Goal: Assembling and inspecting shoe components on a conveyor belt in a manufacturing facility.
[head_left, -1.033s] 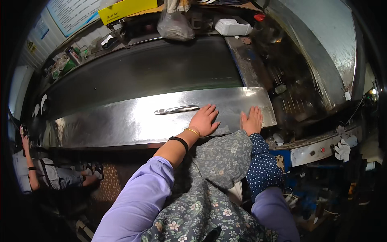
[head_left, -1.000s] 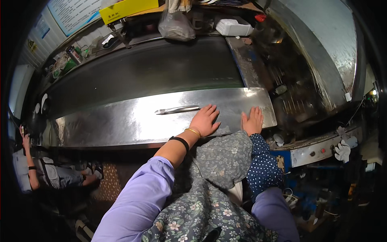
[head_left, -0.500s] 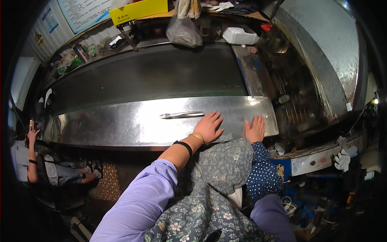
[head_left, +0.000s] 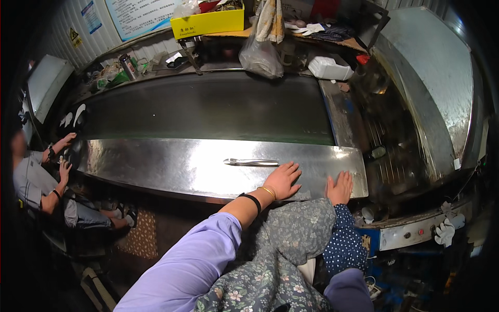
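My left hand [head_left: 283,180] lies palm down on a shiny sheet-metal table strip [head_left: 171,174], its fingers spread. A pair of silver pliers [head_left: 251,163] rests flat on the metal just beyond my left fingertips, its head toward the left; I see no contact with the hand. Farther right, my right hand [head_left: 340,187] also lies flat on the metal close to its right end, fingers stretched out and pointing away from me. Neither hand holds anything.
A dark conveyor belt [head_left: 208,106] runs behind the metal strip. Another person [head_left: 39,179] stands at its left end. Beyond the belt are a yellow box [head_left: 208,23], a hanging plastic bag [head_left: 261,58] and a white container [head_left: 330,68]. A control panel [head_left: 416,234] stands at right.
My view has shifted up and left, so the scene sits lower and farther right. More of the other person shows. My hands stay flat on the metal, and the pliers keep their place.
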`<control>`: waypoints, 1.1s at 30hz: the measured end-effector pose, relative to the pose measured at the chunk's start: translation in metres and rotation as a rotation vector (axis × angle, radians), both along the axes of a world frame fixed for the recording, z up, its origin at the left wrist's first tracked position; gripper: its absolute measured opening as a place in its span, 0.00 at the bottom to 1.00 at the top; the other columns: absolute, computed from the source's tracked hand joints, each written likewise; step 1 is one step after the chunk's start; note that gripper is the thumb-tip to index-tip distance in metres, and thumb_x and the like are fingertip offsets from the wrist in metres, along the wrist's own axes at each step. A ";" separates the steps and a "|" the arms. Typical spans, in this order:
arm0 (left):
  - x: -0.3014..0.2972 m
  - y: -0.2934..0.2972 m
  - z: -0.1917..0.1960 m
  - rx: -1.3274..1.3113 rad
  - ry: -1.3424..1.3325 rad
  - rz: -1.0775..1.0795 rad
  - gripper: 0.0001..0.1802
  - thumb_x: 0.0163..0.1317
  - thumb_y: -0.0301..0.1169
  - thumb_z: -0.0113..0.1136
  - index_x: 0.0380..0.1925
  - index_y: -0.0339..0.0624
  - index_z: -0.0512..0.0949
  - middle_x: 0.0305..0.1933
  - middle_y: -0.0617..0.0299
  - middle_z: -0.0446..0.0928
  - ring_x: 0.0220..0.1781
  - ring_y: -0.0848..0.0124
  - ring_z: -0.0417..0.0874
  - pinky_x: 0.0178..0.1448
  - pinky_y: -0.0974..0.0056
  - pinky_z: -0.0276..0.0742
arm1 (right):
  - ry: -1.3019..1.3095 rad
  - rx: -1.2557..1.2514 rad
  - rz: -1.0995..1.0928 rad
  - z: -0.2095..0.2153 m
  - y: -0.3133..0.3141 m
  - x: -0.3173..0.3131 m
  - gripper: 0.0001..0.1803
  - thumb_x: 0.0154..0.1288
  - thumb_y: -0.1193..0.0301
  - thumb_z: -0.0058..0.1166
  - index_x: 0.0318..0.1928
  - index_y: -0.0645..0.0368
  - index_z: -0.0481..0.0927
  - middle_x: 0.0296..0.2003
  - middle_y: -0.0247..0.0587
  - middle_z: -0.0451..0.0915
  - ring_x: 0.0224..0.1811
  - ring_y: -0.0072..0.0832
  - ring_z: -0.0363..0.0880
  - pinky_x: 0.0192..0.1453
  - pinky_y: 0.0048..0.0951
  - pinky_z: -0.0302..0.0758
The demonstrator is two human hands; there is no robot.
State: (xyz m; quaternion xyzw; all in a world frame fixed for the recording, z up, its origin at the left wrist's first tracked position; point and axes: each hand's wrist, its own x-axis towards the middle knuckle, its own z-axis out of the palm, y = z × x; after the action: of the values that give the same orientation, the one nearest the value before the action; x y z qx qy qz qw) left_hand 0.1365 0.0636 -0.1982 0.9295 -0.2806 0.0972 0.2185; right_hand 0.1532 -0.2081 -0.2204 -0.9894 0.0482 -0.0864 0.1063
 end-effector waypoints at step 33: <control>0.046 -0.019 -0.011 -0.018 0.191 -0.249 0.38 0.62 0.50 0.57 0.68 0.43 0.64 0.74 0.39 0.53 0.78 0.43 0.48 0.78 0.45 0.45 | 0.043 -0.121 0.139 -0.008 -0.014 0.000 0.39 0.70 0.53 0.47 0.70 0.70 0.55 0.70 0.68 0.54 0.75 0.60 0.46 0.75 0.57 0.44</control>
State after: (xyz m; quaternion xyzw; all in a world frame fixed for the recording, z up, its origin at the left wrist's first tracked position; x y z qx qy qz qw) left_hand 0.1826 0.0447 -0.2090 0.8905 -0.3709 -0.0171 0.2630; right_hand 0.1530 -0.2219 -0.2288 -0.9966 -0.0234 -0.0603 0.0511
